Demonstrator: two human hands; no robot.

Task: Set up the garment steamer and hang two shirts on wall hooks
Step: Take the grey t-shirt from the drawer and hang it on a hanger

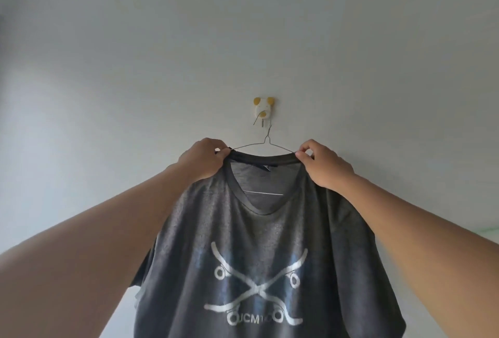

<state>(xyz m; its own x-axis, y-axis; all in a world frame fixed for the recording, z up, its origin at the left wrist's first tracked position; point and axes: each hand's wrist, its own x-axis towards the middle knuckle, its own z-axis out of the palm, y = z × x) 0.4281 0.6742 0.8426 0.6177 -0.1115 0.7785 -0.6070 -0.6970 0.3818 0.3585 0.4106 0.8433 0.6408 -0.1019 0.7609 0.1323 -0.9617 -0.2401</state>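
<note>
A dark grey T-shirt [259,243] with a white crossed-skateboards print hangs in front of me on a thin wire hanger [266,143]. The hanger's top loop sits on a white and yellow wall hook [263,111]. My left hand [205,158] pinches the shirt's left shoulder at the collar. On the other side, my right hand [322,165] pinches the right shoulder at the collar. Both arms reach up from the lower corners. The steamer and a second shirt are not in view.
A plain pale wall [243,27] fills the view behind the shirt. A faint green edge [486,228] shows at the far right.
</note>
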